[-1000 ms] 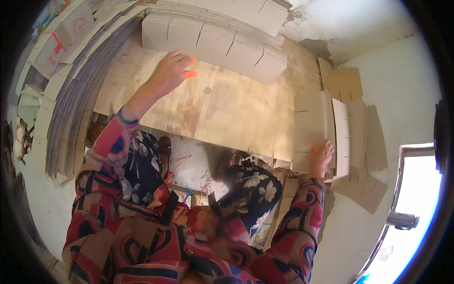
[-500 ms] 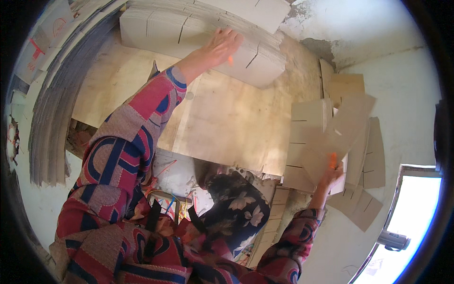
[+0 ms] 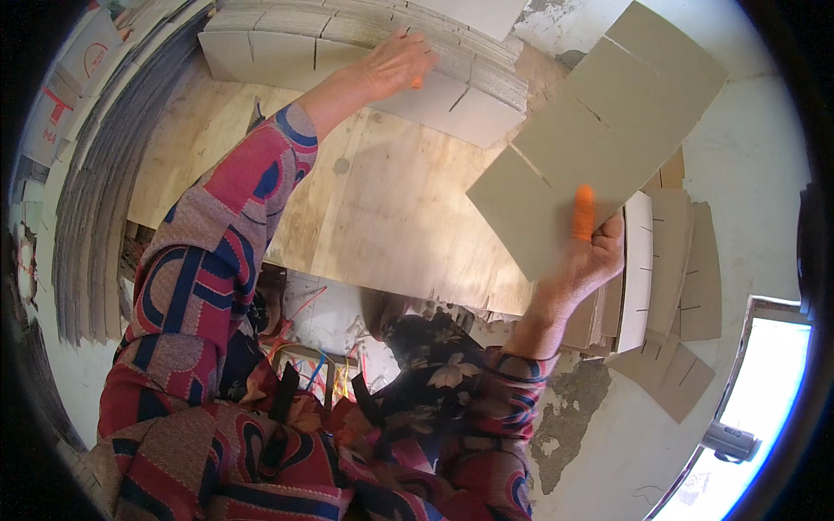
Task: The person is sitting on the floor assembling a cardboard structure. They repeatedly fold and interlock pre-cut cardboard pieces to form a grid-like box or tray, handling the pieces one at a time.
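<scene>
From here the R hand [image 3: 594, 252] pinches a flat grey slotted cardboard sheet [image 3: 608, 117] over the wooden table [image 3: 417, 191]'s R end, long axis slanting near-L to far-R, w/ the half-curled L hand [image 3: 400, 65] farther off at a grey cardboard stack [image 3: 334, 56], grip unclear.

**Boldly patterned jacket [image 3: 282, 473] worn with floral trousers [image 3: 452, 373]**

The jacket is covered in large patches of crimson, navy and greyish tan, into which curved bands, arches and teardrop shapes are worked. Some patches are edged with pale, stitch-like lines. The long left sleeve [image 3: 204, 260] is banded with blue near the cuff [image 3: 298, 126]. Dark straps [image 3: 283, 395] are seen at the front. The trousers are printed with pale blooms on a near-black ground. A bright orange finger cover [image 3: 584, 211] is worn on the right hand [image 3: 592, 253]; orange is also glimpsed on the left hand [image 3: 395, 65].
</scene>
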Demonstrator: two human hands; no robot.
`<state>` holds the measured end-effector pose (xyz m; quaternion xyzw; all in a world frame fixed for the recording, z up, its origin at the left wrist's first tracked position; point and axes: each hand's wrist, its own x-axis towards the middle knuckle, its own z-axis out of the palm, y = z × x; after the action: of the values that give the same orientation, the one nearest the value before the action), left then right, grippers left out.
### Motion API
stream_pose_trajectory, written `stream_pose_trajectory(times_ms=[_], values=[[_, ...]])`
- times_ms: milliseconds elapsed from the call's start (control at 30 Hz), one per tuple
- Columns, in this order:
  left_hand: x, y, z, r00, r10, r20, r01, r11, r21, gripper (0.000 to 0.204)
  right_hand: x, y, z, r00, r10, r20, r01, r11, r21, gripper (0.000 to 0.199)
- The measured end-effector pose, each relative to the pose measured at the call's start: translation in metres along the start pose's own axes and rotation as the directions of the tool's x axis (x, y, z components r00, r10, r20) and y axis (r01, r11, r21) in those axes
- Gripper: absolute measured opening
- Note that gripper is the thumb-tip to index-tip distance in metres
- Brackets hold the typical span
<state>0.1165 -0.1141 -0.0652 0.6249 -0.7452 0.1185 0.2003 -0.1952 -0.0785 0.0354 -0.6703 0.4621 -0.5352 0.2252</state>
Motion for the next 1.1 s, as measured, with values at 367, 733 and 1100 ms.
stream_pose_trajectory(times_ms=[367,733,1100], values=[[0.0,0.008,-0.004,0.959,0.183,-0.215,-0.167,0.982,0.088,0.006,-0.018,0.022,0.027,1.0,-0.016,-0.007,0.016,0.997,0.072,0.005],[-0.004,0.026,-0.012,0.984,0.104,0.147,-0.077,0.981,-0.18,0.011,-0.025,0.015,0.041,0.959,-0.275,0.065,0.281,0.897,-0.34,0.036],[-0.023,0.097,-0.042,0.949,0.314,-0.006,-0.313,0.945,-0.098,0.012,-0.03,0.023,0.044,0.915,-0.384,0.119,0.402,0.877,-0.264,0.037]])
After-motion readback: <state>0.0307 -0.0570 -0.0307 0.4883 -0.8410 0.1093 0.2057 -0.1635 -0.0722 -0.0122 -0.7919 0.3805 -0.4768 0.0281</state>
